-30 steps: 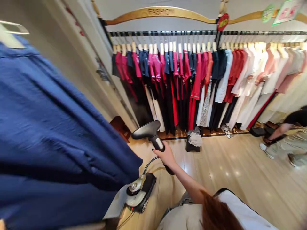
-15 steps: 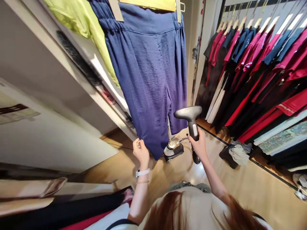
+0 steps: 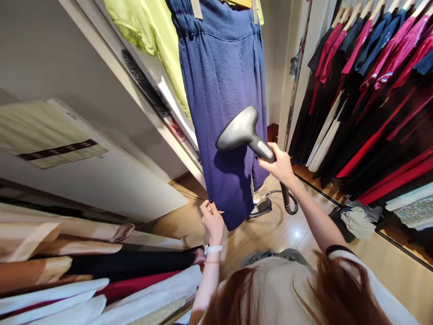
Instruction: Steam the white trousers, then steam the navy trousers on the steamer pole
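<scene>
Navy trousers (image 3: 216, 76) hang by their waistband from pale clips, with elastic gathers at the sides. My left hand (image 3: 213, 219) pinches the lower hem of the left trouser leg. In my right hand (image 3: 280, 166) is the handle of a grey garment steamer (image 3: 241, 128). Its broad head is tilted over the front of that same leg and casts a shadow on the cloth. Whether the head touches the fabric I cannot tell. A ribbed hose (image 3: 291, 206) runs from the handle down to the steamer's base (image 3: 260, 208), partly hidden behind the trousers.
A yellow-green garment (image 3: 162, 54) hangs just left of the trousers. Red, navy and black clothes (image 3: 358, 81) fill a rack on the right. More clothes (image 3: 142, 262) hang at lower left. A cloth bundle (image 3: 360, 221) lies on the wooden floor (image 3: 287, 243).
My right hand has raised the steamer from beside the trousers up and left, over the leg's front. My left hand still pinches the hem. The view has shifted left.
</scene>
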A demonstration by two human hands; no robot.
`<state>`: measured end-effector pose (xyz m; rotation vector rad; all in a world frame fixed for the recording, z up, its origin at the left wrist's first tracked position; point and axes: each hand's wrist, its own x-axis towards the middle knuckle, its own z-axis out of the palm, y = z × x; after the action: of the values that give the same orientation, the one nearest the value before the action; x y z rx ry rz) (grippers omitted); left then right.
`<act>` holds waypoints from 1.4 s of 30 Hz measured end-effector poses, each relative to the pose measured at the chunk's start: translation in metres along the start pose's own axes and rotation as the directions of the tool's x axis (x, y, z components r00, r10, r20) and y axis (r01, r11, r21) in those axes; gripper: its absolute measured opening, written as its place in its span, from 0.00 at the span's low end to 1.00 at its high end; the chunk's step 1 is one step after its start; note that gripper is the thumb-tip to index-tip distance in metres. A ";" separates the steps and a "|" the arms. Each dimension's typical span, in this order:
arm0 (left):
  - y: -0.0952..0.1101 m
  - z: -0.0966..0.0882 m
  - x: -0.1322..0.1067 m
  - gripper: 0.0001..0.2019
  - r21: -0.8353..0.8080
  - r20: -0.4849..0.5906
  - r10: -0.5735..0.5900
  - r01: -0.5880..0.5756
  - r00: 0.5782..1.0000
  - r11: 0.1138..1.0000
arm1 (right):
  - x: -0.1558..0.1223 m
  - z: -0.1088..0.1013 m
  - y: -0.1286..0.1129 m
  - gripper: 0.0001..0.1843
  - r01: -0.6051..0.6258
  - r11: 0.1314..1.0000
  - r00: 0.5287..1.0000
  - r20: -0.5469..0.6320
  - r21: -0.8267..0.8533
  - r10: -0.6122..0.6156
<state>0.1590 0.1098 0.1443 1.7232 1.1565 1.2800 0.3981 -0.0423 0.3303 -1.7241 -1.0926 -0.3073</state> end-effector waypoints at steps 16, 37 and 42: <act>0.008 -0.039 -0.019 0.17 0.002 0.035 0.032 -0.032 0.999 0.999 | 0.085 -0.004 -0.016 0.34 0.538 0.779 0.828 0.376 -0.323 -0.416; 0.017 -0.049 -0.030 0.19 0.008 -0.001 -0.001 0.001 1.000 1.000 | 0.093 0.022 -0.039 0.28 0.412 0.876 0.892 0.309 -0.250 -0.331; 0.016 -0.050 -0.028 0.20 -0.016 -0.009 -0.015 0.015 1.000 1.000 | 0.101 0.027 -0.048 0.29 0.373 0.889 0.920 0.232 -0.264 -0.317</act>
<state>0.1112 0.0788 0.1624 1.6957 1.1599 1.2859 0.4092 0.0360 0.4141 -1.8459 -1.5618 -0.5756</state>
